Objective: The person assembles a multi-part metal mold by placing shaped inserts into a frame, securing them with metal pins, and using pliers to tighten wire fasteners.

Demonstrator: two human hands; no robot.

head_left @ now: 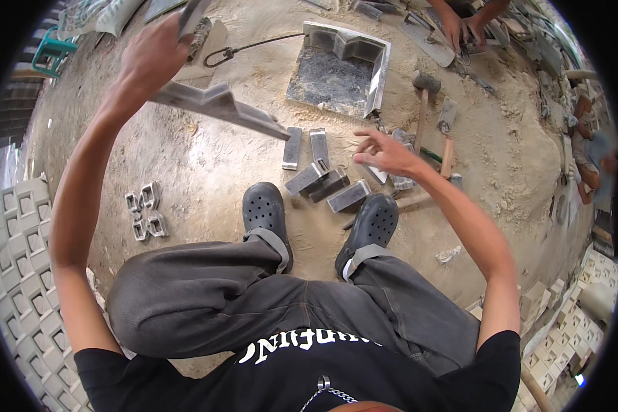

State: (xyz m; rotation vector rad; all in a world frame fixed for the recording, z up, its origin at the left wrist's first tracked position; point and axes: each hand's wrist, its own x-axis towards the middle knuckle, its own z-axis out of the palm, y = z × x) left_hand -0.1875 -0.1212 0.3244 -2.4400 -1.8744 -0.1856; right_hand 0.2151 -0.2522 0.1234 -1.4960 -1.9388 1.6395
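Silver chain [340, 394] hangs nearest. Left fingers [177, 49] grasp a grey, peaked metal piece [230, 112]; right fingers [373, 141] curl loosely, released. Angled metal frame [380, 74] edges a dark, dusty plate [323, 79]

White lettering [302, 340] on black shirt [275, 378]

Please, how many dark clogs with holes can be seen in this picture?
2: the left clog on the person's left foot, and the right clog on the right foot. Rolled trouser cuffs partly cover both; others may be hidden.
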